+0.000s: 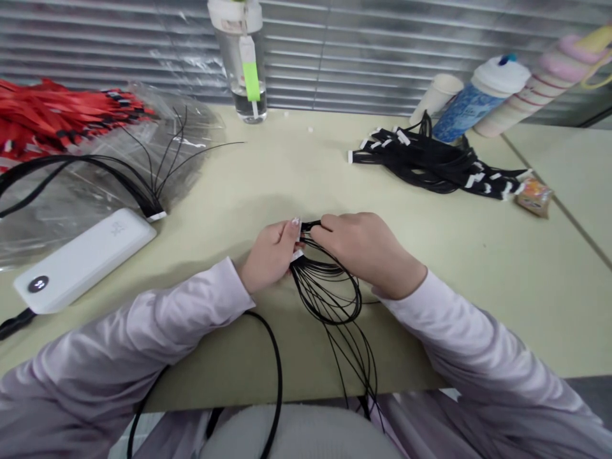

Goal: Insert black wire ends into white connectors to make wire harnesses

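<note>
My left hand (272,252) is closed around the white connectors (297,255) of a black wire harness, its thumb on top. My right hand (368,248) pinches black wires close to the upper connector, just right of the left fingertips. From between the hands the harness's thin black wires (329,299) loop downward, and several loose ends hang past the table's front edge. Fingers hide part of the connectors, so I cannot tell how the wires sit in them.
At the back right lies a bundle of black cables (430,159) with white connectors, near a small snack packet (534,196) and cups and bottles (471,99). A clear water bottle (243,70) stands behind. On the left are a white power bank (86,258), another harness (119,169) and red cables (62,118) on plastic.
</note>
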{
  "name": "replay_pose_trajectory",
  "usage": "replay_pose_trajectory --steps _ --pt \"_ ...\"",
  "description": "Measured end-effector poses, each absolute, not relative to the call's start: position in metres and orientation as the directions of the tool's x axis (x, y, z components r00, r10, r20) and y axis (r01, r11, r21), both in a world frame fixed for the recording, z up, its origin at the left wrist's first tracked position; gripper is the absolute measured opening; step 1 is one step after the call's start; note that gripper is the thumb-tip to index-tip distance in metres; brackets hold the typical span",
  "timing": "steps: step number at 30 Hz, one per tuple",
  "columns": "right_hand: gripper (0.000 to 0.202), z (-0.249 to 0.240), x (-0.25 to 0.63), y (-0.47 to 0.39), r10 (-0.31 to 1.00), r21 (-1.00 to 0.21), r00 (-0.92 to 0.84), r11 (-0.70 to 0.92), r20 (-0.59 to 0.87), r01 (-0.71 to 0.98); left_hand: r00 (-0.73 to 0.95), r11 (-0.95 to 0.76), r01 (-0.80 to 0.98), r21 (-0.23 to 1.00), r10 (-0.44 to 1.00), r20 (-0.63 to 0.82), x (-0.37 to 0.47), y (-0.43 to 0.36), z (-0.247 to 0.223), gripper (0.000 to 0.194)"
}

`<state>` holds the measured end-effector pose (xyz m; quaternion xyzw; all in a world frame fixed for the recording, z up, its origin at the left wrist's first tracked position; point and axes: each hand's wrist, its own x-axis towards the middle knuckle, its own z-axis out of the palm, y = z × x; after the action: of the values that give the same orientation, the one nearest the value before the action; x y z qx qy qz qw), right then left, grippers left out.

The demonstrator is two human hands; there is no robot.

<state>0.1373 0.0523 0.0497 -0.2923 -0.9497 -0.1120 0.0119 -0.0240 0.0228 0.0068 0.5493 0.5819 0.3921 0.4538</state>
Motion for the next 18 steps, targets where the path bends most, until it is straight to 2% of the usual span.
replay_pose_trajectory --steps 5,9,15,18 --pt "0.021 0.0433 0.1405 0.0562 0.426 0.283 -0.886 0.840 0.182 0.462 0.006 0.100 0.324 0.941 0.994 -0.108 -0.0243 0.0240 0.0074 0.043" --pt "0.025 0.0423 0.1400 0.0559 0.404 0.282 -0.895 0.851 0.191 0.444 0.032 0.091 0.318 0.944 0.994 -0.107 -0.0249 0.0248 0.0074 0.044" --pt "0.025 0.0440 0.1373 0.0555 0.479 0.182 -0.866 0.848 0.141 0.498 0.034 0.084 0.320 0.944 0.994 -0.101 -0.0247 0.0241 0.0072 0.045" --pt "0.017 0.0517 0.1425 0.0627 0.545 0.005 -0.825 0.834 0.148 0.552 -0.002 0.139 0.261 0.955 0.990 -0.143 -0.0231 0.0246 0.0076 0.043"
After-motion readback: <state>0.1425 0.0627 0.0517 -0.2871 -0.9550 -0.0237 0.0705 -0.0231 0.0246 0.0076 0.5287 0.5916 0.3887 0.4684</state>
